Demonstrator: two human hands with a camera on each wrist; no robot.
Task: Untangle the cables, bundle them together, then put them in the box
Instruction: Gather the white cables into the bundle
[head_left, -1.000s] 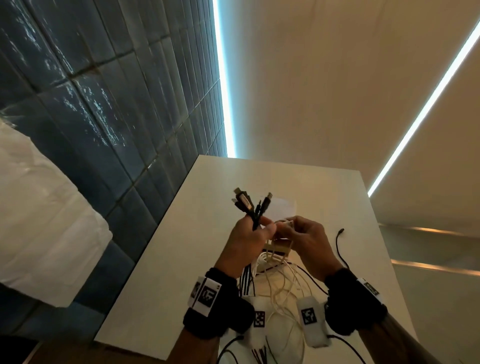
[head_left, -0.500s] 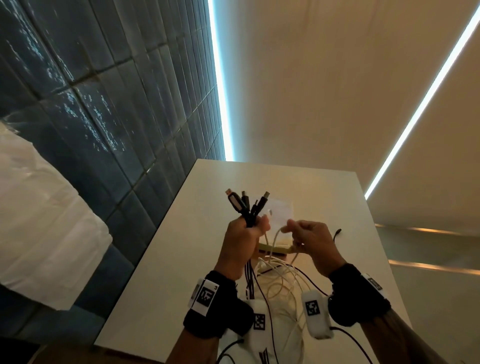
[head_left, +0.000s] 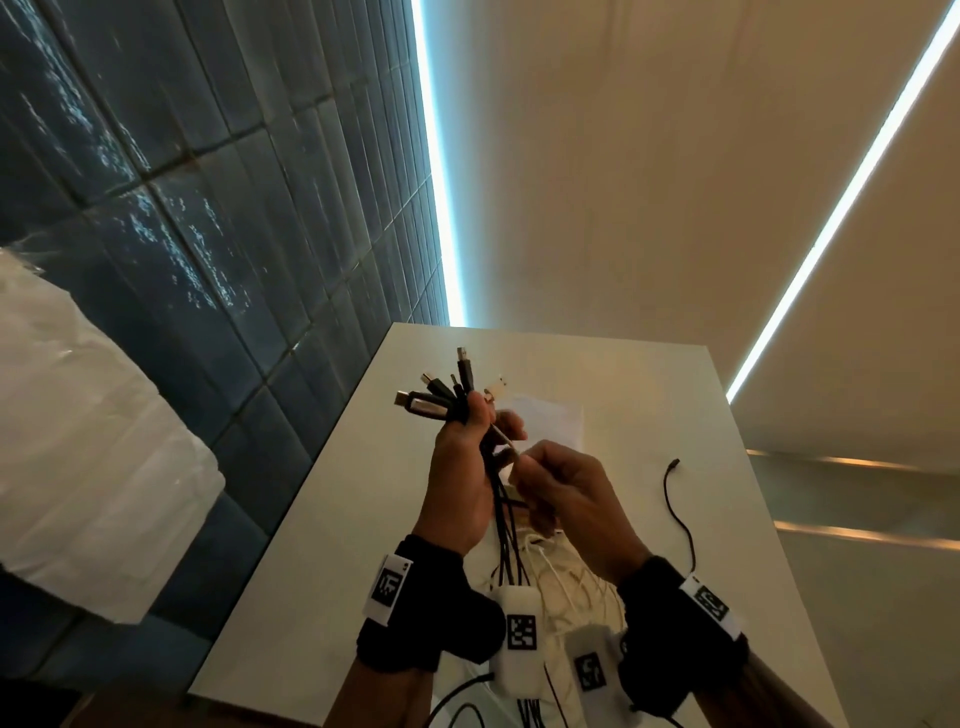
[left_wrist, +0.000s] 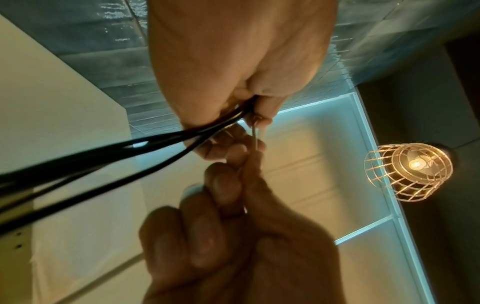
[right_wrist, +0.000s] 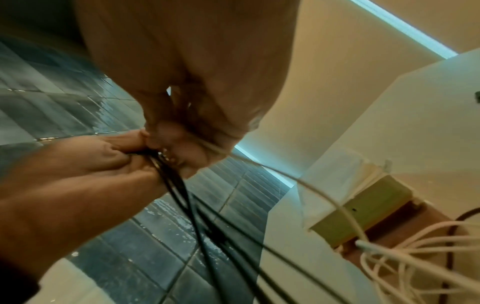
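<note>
Cables gathered upright in the left hand, centre of the head view: the black cables are clamped in its closed fist, with their USB plugs fanned out above the knuckles and one white plug among them. The black leads hang down from the fist toward the lower edge of the frame.

Right hand sits just beside the left, fingers curled, pinching a thin white cable that runs up into the left fist. In the left wrist view that short stretch looks taut between the two hands.

White cables lie in a loose heap on the white table below the wrists, and in the right wrist view they spill beside the box, a low pale-green carton with a brown inside, lower right of that frame. In the head view the hands hide most of the box.

One loose black cable lies by itself on the table right of the hands, near the right edge. The far half of the tabletop shows bare surface up to its back edge. Dark blue tiled wall runs close along the table's left edge. A caged lamp glows at the right of the left wrist view.
</note>
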